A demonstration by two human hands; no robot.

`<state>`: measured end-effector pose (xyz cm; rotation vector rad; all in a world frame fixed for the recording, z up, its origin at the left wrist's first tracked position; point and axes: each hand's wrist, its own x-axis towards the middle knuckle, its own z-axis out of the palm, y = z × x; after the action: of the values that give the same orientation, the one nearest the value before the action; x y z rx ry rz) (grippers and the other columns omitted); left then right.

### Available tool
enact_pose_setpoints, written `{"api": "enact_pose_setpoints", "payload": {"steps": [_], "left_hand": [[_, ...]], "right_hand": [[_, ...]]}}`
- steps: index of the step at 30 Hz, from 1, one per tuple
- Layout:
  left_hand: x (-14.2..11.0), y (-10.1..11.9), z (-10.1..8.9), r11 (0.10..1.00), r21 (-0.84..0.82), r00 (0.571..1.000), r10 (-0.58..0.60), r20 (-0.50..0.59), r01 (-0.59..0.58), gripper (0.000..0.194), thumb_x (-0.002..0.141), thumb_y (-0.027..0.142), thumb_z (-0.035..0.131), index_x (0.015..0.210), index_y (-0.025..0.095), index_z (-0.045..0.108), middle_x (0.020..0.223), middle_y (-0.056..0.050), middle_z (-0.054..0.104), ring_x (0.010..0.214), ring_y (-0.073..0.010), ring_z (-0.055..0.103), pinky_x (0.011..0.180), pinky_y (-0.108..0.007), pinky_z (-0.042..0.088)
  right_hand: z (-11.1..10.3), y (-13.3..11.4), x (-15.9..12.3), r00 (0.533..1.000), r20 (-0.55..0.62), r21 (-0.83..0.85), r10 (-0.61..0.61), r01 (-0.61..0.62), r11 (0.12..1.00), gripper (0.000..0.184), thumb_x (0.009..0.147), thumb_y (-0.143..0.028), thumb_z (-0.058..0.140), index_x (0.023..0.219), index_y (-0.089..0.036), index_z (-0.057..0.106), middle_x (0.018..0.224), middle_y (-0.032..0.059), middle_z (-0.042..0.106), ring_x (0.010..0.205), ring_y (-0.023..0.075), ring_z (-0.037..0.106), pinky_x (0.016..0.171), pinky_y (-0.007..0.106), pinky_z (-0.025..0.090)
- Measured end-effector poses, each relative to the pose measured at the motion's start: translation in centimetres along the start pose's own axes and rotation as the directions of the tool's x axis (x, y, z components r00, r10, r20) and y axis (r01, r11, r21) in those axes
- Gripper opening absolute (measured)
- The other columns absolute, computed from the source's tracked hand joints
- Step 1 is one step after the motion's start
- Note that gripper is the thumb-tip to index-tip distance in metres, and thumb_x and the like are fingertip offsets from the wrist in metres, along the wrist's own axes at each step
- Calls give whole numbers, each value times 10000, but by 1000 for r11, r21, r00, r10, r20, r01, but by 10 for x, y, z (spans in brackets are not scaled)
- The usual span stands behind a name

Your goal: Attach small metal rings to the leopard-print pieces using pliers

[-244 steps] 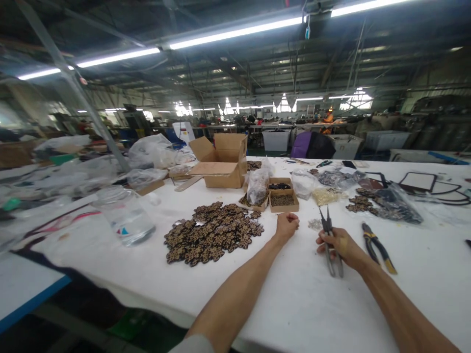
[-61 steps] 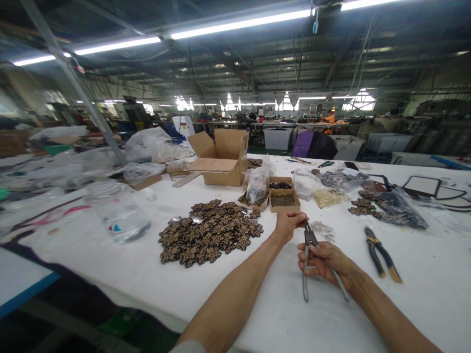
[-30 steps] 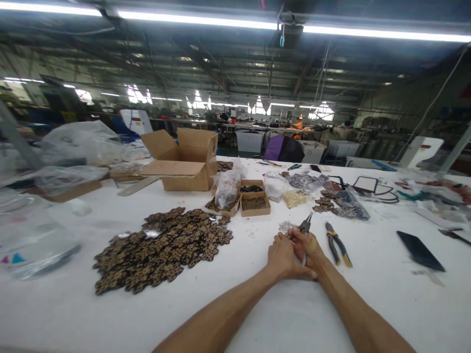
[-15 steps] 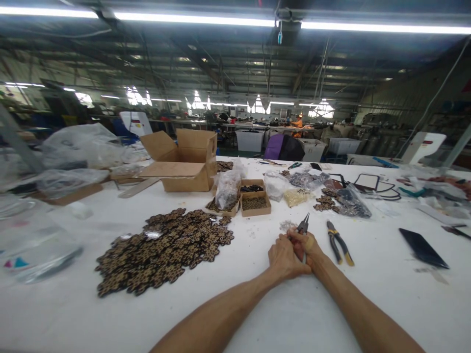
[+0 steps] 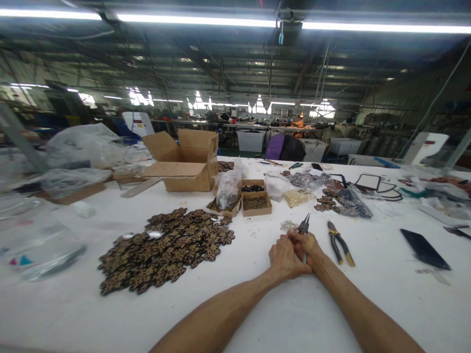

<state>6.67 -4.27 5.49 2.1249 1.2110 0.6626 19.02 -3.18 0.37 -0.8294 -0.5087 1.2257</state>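
Note:
My right hand (image 5: 310, 245) is wrapped round a pair of pliers (image 5: 304, 224), whose dark, narrow jaws point away from me over the table. Pressed against it is my left hand (image 5: 286, 257), its fingers closed at the pliers; whatever they pinch is hidden. Just beyond my fingers lies a small heap of tiny clear or metallic bits (image 5: 289, 225). A second pair of pliers with black and yellow handles (image 5: 339, 242) rests on the white table to the right of my right hand.
A wide pile of brown-and-black patterned flower-shaped pieces (image 5: 165, 250) spreads at left. Behind it stand an open cardboard box (image 5: 187, 182) and a small box of brass-coloured parts (image 5: 256, 205). Plastic bags (image 5: 353, 201) lie farther back, a dark flat rectangle (image 5: 425, 249) at right.
The view has shifted very slightly. Both hands stay together on the pliers, with no clear movement of anything on the table.

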Motion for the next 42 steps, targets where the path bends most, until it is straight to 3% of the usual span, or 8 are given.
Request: {"api": "enact_pose_setpoints", "payload": {"steps": [24, 34, 39, 42], "left_hand": [[2, -8, 7, 999, 45, 1000, 12, -10, -12, 896, 373, 437, 847, 1183, 175, 565, 1067, -162, 632, 977, -384, 615, 811, -394, 450], [1, 1, 0, 968, 249, 997, -47, 61, 31, 924, 431, 521, 794, 1245, 192, 505, 1108, -110, 629, 1001, -305, 623, 835, -337, 484], [0, -6, -3, 984, 169, 995, 36, 88, -51, 1000, 421, 615, 806, 1279, 201, 506, 1132, -117, 630, 1011, -324, 617, 812, -354, 489], [13, -15, -10, 996, 51, 993, 71, 95, -76, 890, 447, 702, 781, 1157, 195, 606, 1049, -113, 654, 953, -311, 627, 770, -354, 488]], "right_hand": [[-2, 4, 3, 1000, 5, 36, -4, 4, 999, 359, 617, -259, 882, 863, -162, 640, 784, 18, 657, 720, 187, 636, 605, 285, 544], [-5, 7, 7, 999, 34, 42, -3, 2, 999, 337, 641, -257, 878, 848, -169, 627, 795, 19, 655, 721, 181, 636, 631, 280, 563], [-6, -9, -1, 995, 99, 39, -9, 6, 999, 299, 682, -250, 864, 852, -162, 634, 871, 54, 666, 795, 203, 639, 717, 321, 580], [-7, -32, -11, 982, 185, 5, 44, -46, 999, 268, 712, -237, 844, 855, -154, 632, 877, 65, 665, 833, 222, 647, 777, 365, 576]]}}
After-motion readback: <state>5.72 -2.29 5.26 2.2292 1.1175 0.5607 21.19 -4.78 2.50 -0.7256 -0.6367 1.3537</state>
